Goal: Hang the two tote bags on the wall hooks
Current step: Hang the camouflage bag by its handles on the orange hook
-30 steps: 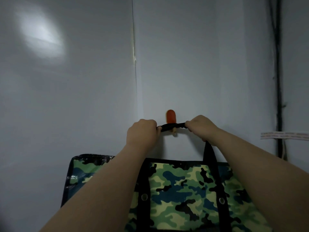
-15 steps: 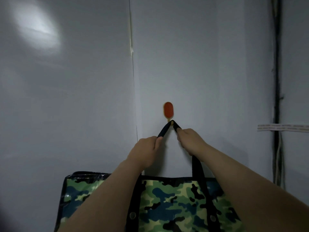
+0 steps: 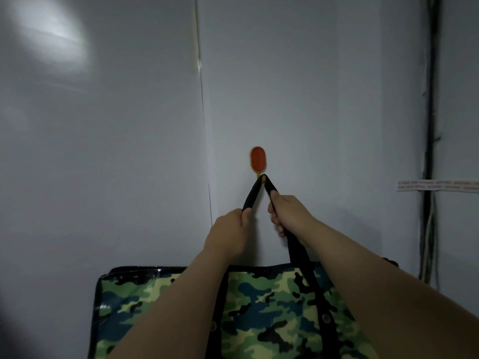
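A camouflage tote bag point(image 3: 272, 307) with black trim hangs low against the white wall. Its black strap point(image 3: 252, 193) loops over the peg of an orange oval wall hook point(image 3: 258, 159) and forms an upside-down V. My left hand point(image 3: 228, 231) grips the left leg of the strap just below the hook. My right hand point(image 3: 287, 212) holds the right leg, which runs down to the bag. Only one bag and one hook are in view.
A vertical panel seam point(image 3: 204, 125) runs down the wall left of the hook. Dark cables point(image 3: 430, 125) run down the wall at the right, crossed by a strip of white tape point(image 3: 438, 185).
The strap, held level in front of the hook a second ago, now sits on the hook's peg. Both hands have slid down its two legs and the bag has dropped lower.
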